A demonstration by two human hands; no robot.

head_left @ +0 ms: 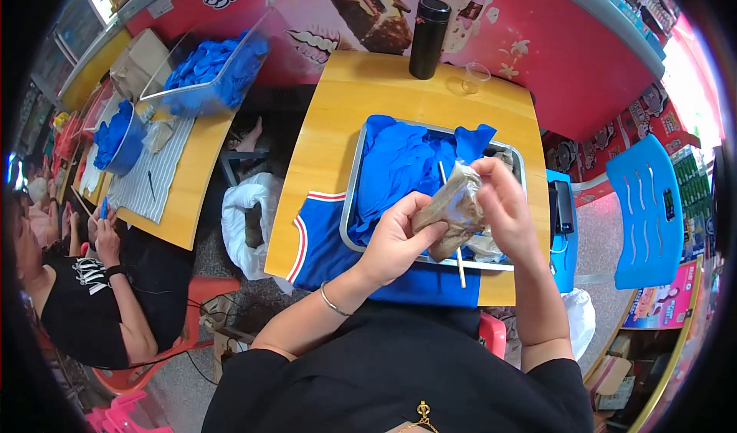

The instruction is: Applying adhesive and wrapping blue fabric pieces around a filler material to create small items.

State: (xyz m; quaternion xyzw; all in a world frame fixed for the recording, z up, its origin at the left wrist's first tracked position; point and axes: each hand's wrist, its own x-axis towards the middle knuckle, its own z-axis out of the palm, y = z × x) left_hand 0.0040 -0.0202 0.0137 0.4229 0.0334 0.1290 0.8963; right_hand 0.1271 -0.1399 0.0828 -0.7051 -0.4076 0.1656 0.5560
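My left hand [403, 237] is closed around a crumpled, shiny grey-brown piece of thin film [453, 209], thumb on top. My right hand [507, 210] has its bent fingers at the upper right edge of the same film, seemingly pinching it. Just beneath, a thin pale stick [461, 268] slants past the film, its middle hidden. Both hands are above a metal-rimmed tray [355, 195]. In the tray lies a heap of soft blue, glove-like pieces [395, 160], with more grey-brown film [485, 245] at its right side.
A blue cloth with red-white trim [315, 233] lies under the tray on the wooden table [345, 87]. Behind stand a black flask [430, 40] and a clear cup [476, 78]. To the left, a person [100, 295] works at another table with a clear bin [203, 76]. A blue chair [645, 210] stands right.
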